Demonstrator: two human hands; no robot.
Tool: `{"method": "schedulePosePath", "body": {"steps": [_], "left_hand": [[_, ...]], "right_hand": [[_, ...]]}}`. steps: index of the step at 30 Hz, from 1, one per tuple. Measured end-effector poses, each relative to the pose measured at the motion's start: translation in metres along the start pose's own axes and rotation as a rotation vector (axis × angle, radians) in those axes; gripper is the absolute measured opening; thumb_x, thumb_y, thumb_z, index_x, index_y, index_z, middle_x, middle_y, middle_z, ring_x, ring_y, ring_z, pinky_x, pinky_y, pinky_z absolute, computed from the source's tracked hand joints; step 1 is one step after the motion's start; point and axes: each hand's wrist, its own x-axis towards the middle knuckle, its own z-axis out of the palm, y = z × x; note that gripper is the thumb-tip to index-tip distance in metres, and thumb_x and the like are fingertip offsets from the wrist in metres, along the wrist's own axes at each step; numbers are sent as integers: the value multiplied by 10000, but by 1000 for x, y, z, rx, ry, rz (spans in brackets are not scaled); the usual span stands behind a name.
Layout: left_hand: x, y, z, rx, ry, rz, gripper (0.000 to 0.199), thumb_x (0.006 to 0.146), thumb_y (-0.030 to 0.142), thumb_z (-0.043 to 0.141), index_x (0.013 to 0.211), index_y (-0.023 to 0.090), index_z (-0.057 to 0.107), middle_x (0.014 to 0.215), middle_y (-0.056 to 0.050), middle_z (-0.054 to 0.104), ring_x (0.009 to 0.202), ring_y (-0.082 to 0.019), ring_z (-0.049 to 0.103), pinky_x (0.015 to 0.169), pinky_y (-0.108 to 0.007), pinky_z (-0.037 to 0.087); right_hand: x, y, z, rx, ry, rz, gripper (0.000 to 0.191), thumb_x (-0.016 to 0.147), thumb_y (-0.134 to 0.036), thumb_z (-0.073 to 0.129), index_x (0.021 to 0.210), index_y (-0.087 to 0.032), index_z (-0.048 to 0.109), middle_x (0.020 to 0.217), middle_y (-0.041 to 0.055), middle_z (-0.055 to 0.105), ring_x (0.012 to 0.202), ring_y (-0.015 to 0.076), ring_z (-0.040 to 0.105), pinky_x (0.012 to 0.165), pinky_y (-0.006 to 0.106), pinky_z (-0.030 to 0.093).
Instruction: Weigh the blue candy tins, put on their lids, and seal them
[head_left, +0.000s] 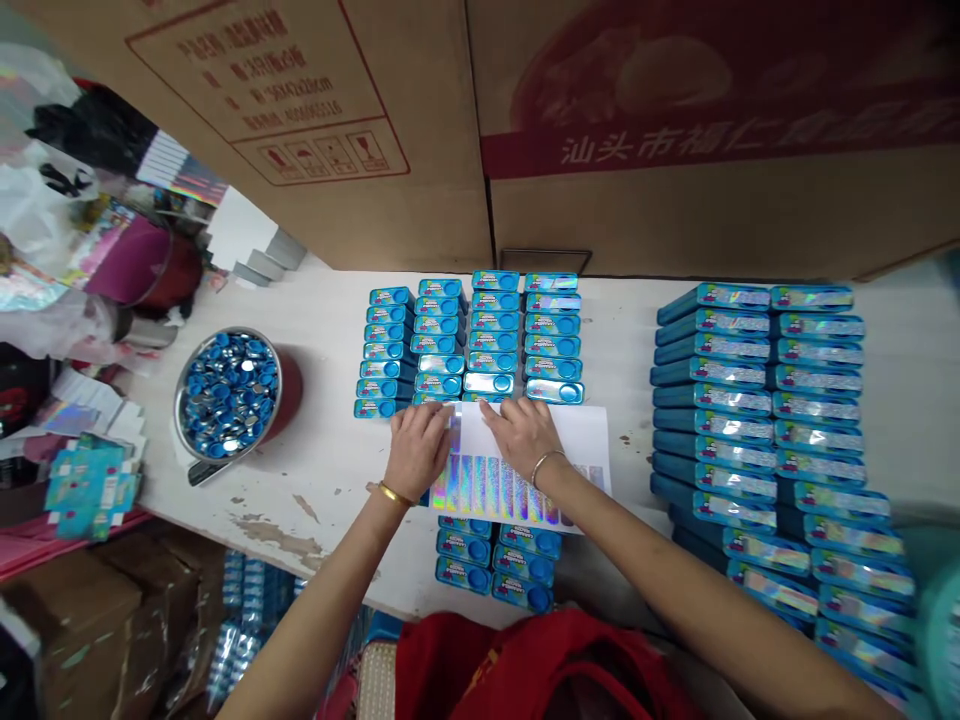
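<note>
A white sheet of shiny rainbow stickers lies in front of me over several blue boxes. My left hand is closed at its left edge, fingers together beside a shiny strip. On the sheet's upper part rests my right hand, index finger reaching toward the strip and the other fingers curled; its thumb is hidden, and whether it pinches anything is too small to see. Behind the hands stand rows of blue printed boxes, each with a round recess at one end. More such boxes stick out below the sheet.
At the right are long rows of blue boxes with shiny strips on top. A metal pot full of blue and silver round pieces stands at the left. Large cardboard cartons wall off the back. Flattened blue cartons lie far left.
</note>
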Motion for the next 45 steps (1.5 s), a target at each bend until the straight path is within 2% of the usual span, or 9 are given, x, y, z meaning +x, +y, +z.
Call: {"method": "schedulePosePath", "body": {"steps": [6, 13, 17, 20, 24, 27, 32, 39, 45], "left_hand": [[22, -7, 8, 53, -82, 47, 296, 898, 218, 476, 1151, 267, 622, 1261, -112, 581, 1091, -280, 507, 837, -418, 356], [-18, 8, -12, -88, -51, 133, 151, 895, 195, 488, 973, 218, 616, 1089, -76, 666, 993, -226, 560, 823, -391, 374], [-25, 33, -50, -356, 261, -201, 38, 870, 255, 562, 878, 218, 570, 868, -36, 661, 849, -178, 593, 836, -367, 407], [-6, 46, -61, -682, 507, -527, 152, 814, 327, 636, 849, 211, 543, 821, -19, 616, 792, -155, 582, 778, -316, 455], [29, 56, -43, -1058, 483, -707, 245, 724, 350, 708, 831, 202, 545, 811, -6, 609, 749, -125, 574, 708, -254, 458], [48, 65, -23, -1225, 440, -749, 240, 700, 335, 721, 810, 196, 559, 788, 1, 611, 718, -113, 574, 676, -238, 452], [88, 75, 8, -1313, 398, -677, 152, 727, 305, 685, 741, 185, 593, 711, 5, 604, 692, -120, 572, 709, -263, 464], [169, 88, 38, -842, 461, -553, 74, 744, 224, 668, 688, 200, 627, 859, -22, 604, 915, -180, 556, 914, -349, 422], [193, 91, 56, -578, 364, -596, 56, 776, 241, 647, 726, 218, 639, 955, -31, 590, 998, -234, 519, 951, -446, 334]], "right_hand": [[-1, -1, 0, -10, -3, 1, 362, 949, -186, 423, 1271, -203, 588, 836, 90, 594, 815, 228, 427, 704, 365, 247], [-1, -1, 3, -32, -13, 2, 383, 940, -161, 417, 1286, -202, 575, 850, 91, 603, 810, 229, 430, 708, 368, 248], [-1, 1, 0, 67, -27, 15, 380, 952, -188, 390, 1284, -175, 573, 888, 114, 616, 839, 241, 458, 722, 374, 278], [-3, -3, -12, 390, 70, 86, 384, 975, -338, 358, 1208, -155, 602, 895, 99, 629, 852, 225, 510, 779, 371, 327], [-4, -15, -36, 1062, 195, 278, 422, 930, -520, 375, 1028, -174, 596, 832, 45, 612, 791, 185, 560, 781, 332, 424], [0, -15, -49, 1285, 235, 484, 301, 869, -493, 510, 828, -200, 562, 722, 3, 567, 710, 157, 543, 703, 284, 444], [13, 34, -61, 1223, 349, 634, 271, 825, -445, 557, 710, -201, 532, 616, -35, 476, 593, 121, 447, 607, 253, 383], [40, 115, -61, 977, 446, 705, 272, 758, -436, 586, 660, -183, 564, 573, -34, 492, 544, 110, 389, 541, 250, 330], [52, 144, -39, 787, 387, 724, 269, 784, -435, 552, 679, -189, 582, 554, -38, 509, 522, 110, 413, 545, 248, 340]]}}
